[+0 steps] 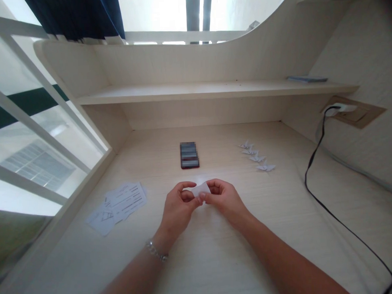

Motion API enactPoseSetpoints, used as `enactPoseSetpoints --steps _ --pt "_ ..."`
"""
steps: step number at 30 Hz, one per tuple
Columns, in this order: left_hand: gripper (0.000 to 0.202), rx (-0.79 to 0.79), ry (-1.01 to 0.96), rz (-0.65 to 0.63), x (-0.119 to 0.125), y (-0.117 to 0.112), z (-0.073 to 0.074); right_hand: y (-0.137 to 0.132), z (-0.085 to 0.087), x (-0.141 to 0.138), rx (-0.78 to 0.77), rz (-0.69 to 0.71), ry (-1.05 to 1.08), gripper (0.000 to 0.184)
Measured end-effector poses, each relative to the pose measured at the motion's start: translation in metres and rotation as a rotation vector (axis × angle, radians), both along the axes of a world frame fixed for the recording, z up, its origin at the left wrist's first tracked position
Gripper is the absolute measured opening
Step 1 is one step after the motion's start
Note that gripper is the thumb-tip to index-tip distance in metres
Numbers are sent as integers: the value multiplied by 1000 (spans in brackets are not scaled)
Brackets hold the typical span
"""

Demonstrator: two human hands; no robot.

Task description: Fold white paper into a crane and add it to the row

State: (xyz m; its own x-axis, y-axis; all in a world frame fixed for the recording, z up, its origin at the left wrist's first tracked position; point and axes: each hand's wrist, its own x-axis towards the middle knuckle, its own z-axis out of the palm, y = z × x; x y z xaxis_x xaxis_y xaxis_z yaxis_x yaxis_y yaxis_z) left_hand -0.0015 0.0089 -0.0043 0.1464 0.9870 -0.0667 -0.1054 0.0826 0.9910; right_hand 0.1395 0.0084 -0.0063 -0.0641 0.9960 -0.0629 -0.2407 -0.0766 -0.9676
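Between my two hands is a small white piece of paper (pixel 201 189), held just above the middle of the desk. My left hand (pixel 180 204), with a silver bracelet (pixel 157 251) at its wrist, pinches the paper's left and lower side with thumb and fingers. From the other side my right hand (pixel 224 197) grips it, the thumb lying over its front. Several small folded white paper cranes (pixel 257 158) stand in a slanting row to the right. Printed sheets of paper (pixel 128 202) lie overlapping to the left.
A phone (pixel 189 155) lies on the desk (pixel 217 267) beyond my hands. A black cable (pixel 318 198) runs from the wall socket (pixel 357 112) down the right side. The shelf (pixel 206 89) spans the back, with a flat bluish item (pixel 307 79) on it. White rails (pixel 35 115) edge the left.
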Motion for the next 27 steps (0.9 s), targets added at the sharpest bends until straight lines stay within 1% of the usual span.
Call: enactPoseSetpoints --steps 4,8,14,20,23,27 --pt "39 9 -6 -52 -1 0 0 0 2 0 -16 -18 27 27" --pt "39 33 38 -62 -1 1 -1 2 4 2 -53 -93 46 27" --pt "38 48 80 -73 -1 0 -3 4 1 8 -25 -136 44 28" --pt "37 43 84 -84 -2 2 -6 5 2 8 -9 -162 33 27" --pt "34 74 106 -79 -2 2 -6 5 1 7 9 -169 12 27" --pt "33 160 168 -54 -2 -1 -2 4 -1 5 64 -191 -34 26"
